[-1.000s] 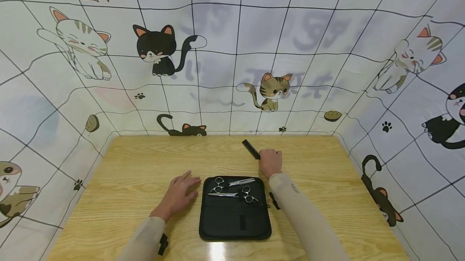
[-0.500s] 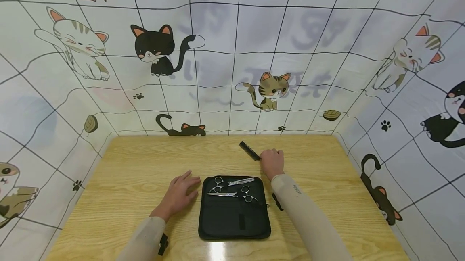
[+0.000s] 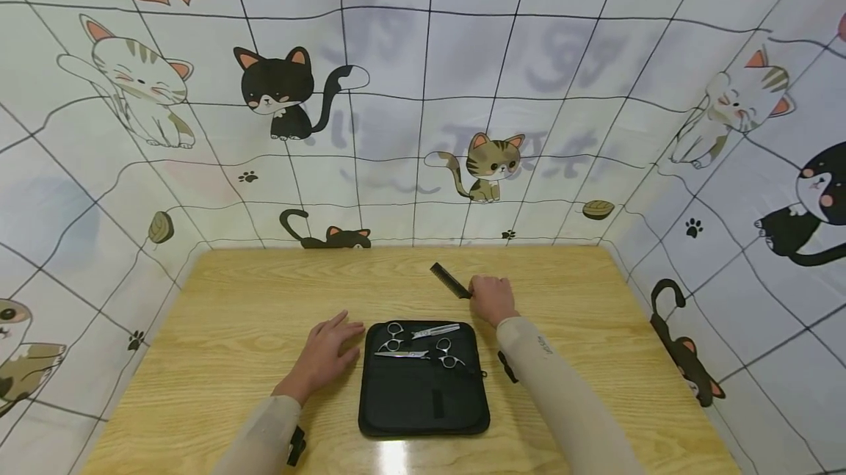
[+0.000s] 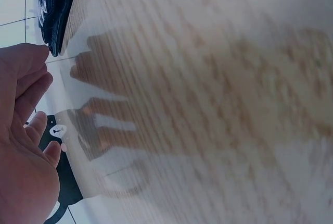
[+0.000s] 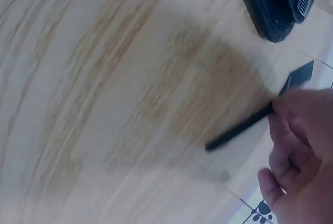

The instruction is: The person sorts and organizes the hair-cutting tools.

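A black comb [image 3: 450,280] is pinched between the thumb and fingers of my right hand [image 3: 492,300], beyond the far right corner of a black case. In the right wrist view the comb's thin handle [image 5: 239,127] sticks out of the grip on one side and its wider part on the other. My left hand [image 3: 324,357] lies with spread fingers beside the case's left edge, its thumb near that edge. On the black case [image 3: 396,409] lie a pair of scissors [image 3: 405,354] and a pair of thinning scissors [image 3: 435,331].
The wooden table [image 3: 251,299] meets a white cloth wall [image 3: 390,189] with printed cats at the back and sides. A small dark strap [image 3: 438,403] shows on the case's lower half. A zip pull [image 3: 485,374] juts from the case's right edge.
The comb's toothed end has swung a little left and nearer to me, while my right hand has barely shifted. My left hand stays in place. The head view has turned slightly right.
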Tool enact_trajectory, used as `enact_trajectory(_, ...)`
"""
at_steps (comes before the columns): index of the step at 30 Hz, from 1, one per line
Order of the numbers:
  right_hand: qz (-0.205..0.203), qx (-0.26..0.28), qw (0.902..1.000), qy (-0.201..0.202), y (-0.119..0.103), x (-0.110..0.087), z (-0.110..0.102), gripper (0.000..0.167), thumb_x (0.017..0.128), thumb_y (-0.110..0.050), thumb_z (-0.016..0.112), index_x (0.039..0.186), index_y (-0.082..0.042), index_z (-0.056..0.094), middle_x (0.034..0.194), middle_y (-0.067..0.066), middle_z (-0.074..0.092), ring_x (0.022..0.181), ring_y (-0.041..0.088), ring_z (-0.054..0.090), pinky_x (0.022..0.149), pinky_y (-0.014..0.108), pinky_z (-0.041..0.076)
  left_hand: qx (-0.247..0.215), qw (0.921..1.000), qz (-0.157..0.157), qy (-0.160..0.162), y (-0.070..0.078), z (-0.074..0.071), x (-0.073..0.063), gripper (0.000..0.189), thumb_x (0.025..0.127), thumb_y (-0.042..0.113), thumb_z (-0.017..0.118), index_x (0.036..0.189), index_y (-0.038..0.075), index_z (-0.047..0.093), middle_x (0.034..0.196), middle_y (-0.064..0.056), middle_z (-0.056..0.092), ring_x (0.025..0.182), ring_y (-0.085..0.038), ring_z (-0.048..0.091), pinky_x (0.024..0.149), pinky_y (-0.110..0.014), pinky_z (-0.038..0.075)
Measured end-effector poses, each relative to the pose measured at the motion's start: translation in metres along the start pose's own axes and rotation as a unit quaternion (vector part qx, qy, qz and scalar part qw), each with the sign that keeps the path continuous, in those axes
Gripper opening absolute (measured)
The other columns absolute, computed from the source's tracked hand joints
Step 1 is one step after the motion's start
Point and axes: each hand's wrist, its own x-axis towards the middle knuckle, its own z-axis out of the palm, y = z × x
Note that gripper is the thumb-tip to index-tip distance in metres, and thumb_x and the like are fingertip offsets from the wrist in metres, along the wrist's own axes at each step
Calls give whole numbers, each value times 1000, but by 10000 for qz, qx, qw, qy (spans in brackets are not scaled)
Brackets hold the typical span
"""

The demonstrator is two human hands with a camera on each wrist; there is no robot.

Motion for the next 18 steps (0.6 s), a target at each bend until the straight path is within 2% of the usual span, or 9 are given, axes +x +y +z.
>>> enact_trajectory(2, -28, 227, 9996, -169, 1, -2, -1, 18, 85, -5, 62, 99, -11, 71, 92, 4, 75, 86, 26, 69, 93, 55, 47, -13, 10000, -4, -6, 0, 0, 0, 38, 90, 21, 70, 127, 13, 66, 133, -3, 63, 144, -31, 37, 114, -57, 29)
enact_trajectory(5, -27, 416, 9983, -398, 0, -4, -2, 16, 86, -5, 61, 99, -10, 69, 93, 5, 74, 88, 26, 69, 95, 56, 45, -48, 10000, -2, -8, 1, 0, 0, 38, 90, 21, 69, 127, 13, 65, 133, -3, 63, 144, -31, 37, 114, -57, 29)
enact_trajectory(13, -24, 515, 9961, -718, -3, -9, -7, 14, 91, -7, 59, 104, -7, 64, 99, 9, 72, 90, 29, 67, 96, 57, 43, -83, 10000, -12, 5, 0, -1, -1, 38, 90, 21, 69, 128, 13, 65, 134, -3, 63, 144, -31, 36, 114, -58, 29)
enact_trajectory(16, -116, 523, 9965, -644, -3, -9, -9, 7, 90, -7, 60, 90, -9, 66, 84, 3, 69, 77, 23, 63, 92, 55, 43, -82, 10000, 3, 47, -1, -1, -1, 38, 90, 20, 69, 127, 13, 65, 134, -4, 63, 144, -32, 36, 114, -58, 29)
enact_trajectory(18, -202, 513, 9968, -581, -2, -9, -11, 17, 90, -6, 59, 73, -11, 62, 67, -1, 60, 65, 19, 53, 91, 54, 42, -93, 9999, 7, 55, -1, -2, -1, 38, 90, 20, 69, 127, 13, 65, 135, -4, 62, 144, -32, 36, 114, -58, 28)
